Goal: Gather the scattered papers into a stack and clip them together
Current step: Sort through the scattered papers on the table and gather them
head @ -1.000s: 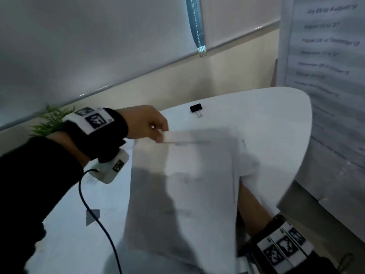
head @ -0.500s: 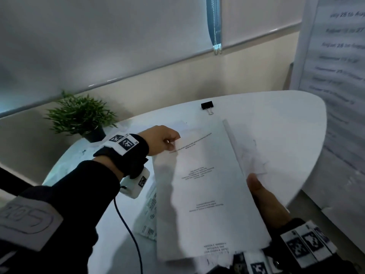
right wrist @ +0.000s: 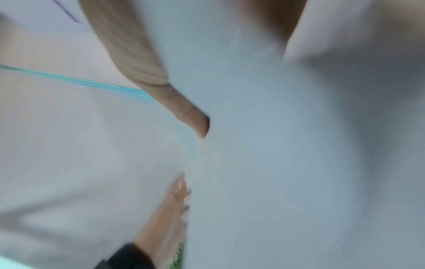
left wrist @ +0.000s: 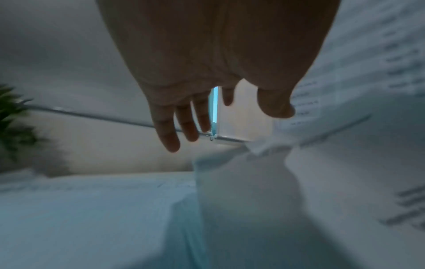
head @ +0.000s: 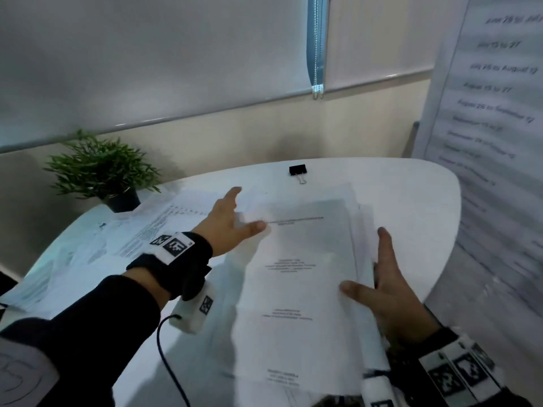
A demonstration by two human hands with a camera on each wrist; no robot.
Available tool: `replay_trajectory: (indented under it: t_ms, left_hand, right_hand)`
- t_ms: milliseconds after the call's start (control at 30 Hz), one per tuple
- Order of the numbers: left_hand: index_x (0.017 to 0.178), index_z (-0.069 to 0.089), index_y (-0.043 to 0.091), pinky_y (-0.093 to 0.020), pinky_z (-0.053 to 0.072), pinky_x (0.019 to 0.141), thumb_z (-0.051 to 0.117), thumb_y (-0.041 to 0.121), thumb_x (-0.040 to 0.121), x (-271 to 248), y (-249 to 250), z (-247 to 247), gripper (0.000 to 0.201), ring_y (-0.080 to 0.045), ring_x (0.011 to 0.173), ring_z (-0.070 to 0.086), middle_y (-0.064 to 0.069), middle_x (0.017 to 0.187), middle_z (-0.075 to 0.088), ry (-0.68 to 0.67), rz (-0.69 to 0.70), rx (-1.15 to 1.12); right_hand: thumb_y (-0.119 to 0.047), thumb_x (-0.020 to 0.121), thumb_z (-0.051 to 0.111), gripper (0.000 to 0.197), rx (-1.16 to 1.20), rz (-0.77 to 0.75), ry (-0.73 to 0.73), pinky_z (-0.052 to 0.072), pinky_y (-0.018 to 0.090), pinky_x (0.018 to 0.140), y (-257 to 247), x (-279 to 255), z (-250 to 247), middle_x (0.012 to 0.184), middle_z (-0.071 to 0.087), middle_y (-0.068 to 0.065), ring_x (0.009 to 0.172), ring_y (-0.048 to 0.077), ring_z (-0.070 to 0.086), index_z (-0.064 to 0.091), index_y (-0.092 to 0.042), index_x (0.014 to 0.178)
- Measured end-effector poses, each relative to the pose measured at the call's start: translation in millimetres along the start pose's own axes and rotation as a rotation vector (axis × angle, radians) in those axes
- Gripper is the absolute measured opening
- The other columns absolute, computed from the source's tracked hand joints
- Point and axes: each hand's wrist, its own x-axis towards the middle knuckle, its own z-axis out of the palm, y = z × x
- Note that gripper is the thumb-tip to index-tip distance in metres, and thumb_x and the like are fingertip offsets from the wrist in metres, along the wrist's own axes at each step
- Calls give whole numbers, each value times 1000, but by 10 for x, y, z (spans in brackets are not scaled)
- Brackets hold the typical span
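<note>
Stack of white printed paper sheets [head: 296, 277] is shown at the centre of the rounded white table [head: 411, 201], its edges not yet squared, with sheet margins fanned out along the 3 o'clock side. The right hand [head: 382, 295] is seen gripping that side, thumb laid on the top sheet and fingers curled beneath. The left hand [head: 227, 221], which half a second earlier was pinching the stack's far corner at 10 o'clock, is now seen released, fingers spread and straight, only the thumb near the sheet edge; the left-wrist view confirms an empty palm [left wrist: 218, 54]. Further loose printed sheets [head: 117, 239] are shown scattered at 9 o'clock, beside a small green potted plant [head: 102, 168]. The small black binder clip [head: 298, 171] lies untouched at 12 o'clock, just beyond the stack. The release is judged to mean that the left hand is freed to collect the remaining sheets; gathering is thus only partly complete, and clipping is not yet begun.
</note>
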Motion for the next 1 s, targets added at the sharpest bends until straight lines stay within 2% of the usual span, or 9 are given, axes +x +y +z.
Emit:
replay_trajectory:
  t_ms: [67,133,233,400,500,567,667,800,1000]
  left_hand:
    - [148,12,23,-37,51,93,66,81,49,-79,23,4,127,-16,122,53,-2,140,45,-64,-78,-284]
    - [139,31,20,-17,55,70,76,66,56,-159,148,31,105,-1,100,65,11,118,60,-140,-2,-551]
    - [120,58,18,-17,53,79,86,38,57,-181,310,39,72,-13,107,65,6,111,70,-62,177,-719]
    - [126,53,10,-24,54,80,89,33,48,-134,346,152,88,-15,103,67,-1,113,70,79,275,-884]
    - [131,45,21,-30,54,89,90,52,38,-122,304,290,108,-14,111,61,2,124,62,53,209,-834]
    - [132,41,22,-26,53,88,90,46,39,-106,293,337,108,-12,113,57,2,127,58,97,184,-840]
    - [128,46,16,-36,54,90,88,28,55,-65,341,368,86,-23,112,61,-7,122,62,116,197,-884]
    - [99,64,20,-20,55,72,67,9,84,-42,482,382,19,-23,90,67,8,90,74,242,154,-940]
    - [119,49,17,-28,55,73,62,30,80,-46,651,359,43,-14,90,64,-2,105,64,185,103,-1114]
  right_hand:
    - [-10,73,75,92,-54,-168,-11,51,39,93,-202,7,-52,137,53,-2,119,18,57,23,-37,143]
    - [-3,73,68,68,-128,-312,8,55,28,82,-400,20,-80,122,65,-5,111,14,62,47,-31,132]
    - [-7,78,68,43,-162,-401,101,54,16,69,-600,68,-128,101,72,-15,91,3,68,58,-26,116]
    - [8,83,55,48,-181,-342,190,55,17,73,-546,172,-297,101,72,-16,94,4,67,54,-28,115]
    - [16,86,49,46,-176,-315,234,51,14,59,-406,183,-340,80,72,-16,72,-1,66,57,-26,104]
    - [18,85,46,45,-123,-295,253,50,16,56,-343,184,-354,76,72,-11,67,2,66,59,-22,102]
    - [23,83,43,56,-108,-294,186,52,19,63,-269,220,-388,89,71,-12,80,3,66,50,-22,116]
    - [18,85,50,54,-238,-195,126,52,17,75,-149,284,-501,101,65,-7,95,7,64,41,-28,112]
    - [6,89,52,24,-90,-102,404,56,32,58,-339,529,-849,91,68,5,79,23,64,59,-15,98]
